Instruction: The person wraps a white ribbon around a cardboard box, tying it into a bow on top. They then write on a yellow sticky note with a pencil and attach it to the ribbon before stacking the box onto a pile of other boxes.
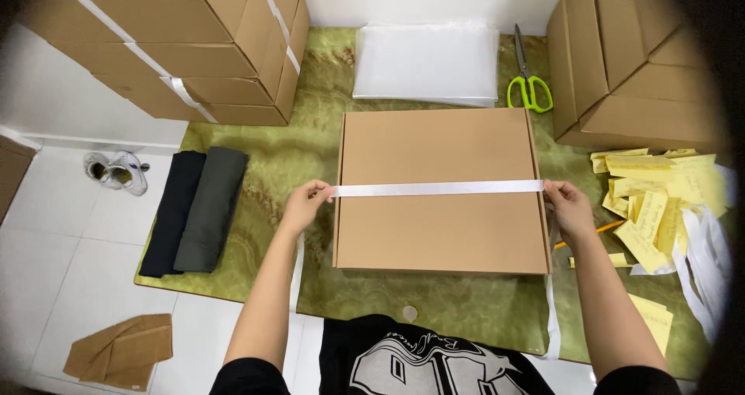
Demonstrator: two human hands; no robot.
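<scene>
Hands of the person meet at the two sides of a flat brown cardboard box (pixel 439 191), which lies in the middle of the frame on a green marbled table (pixel 310 150). A white plastic strap (pixel 438 188) runs straight across the lid from edge to edge. The left hand (pixel 304 206) pinches the strap at the left edge of the box, and the right hand (pixel 569 206) pinches it at the right edge; both hands grasp it, fingers closed on it. It looks taut, so I judge they pull outward to keep it flat and centred on the lid.

Behind the box, at the upper middle, lies a stack of clear plastic bags (pixel 426 61), and just beside it green-handled scissors (pixel 528 81), near enough to reach. Yellow paper notes (pixel 660 193) are spread at the right. Two folded dark garments (pixel 194 209) rest at the left edge of the table. Strapped cardboard cartons (pixel 186 38) are piled at the upper left, which suggests finished ones are put aside there.
</scene>
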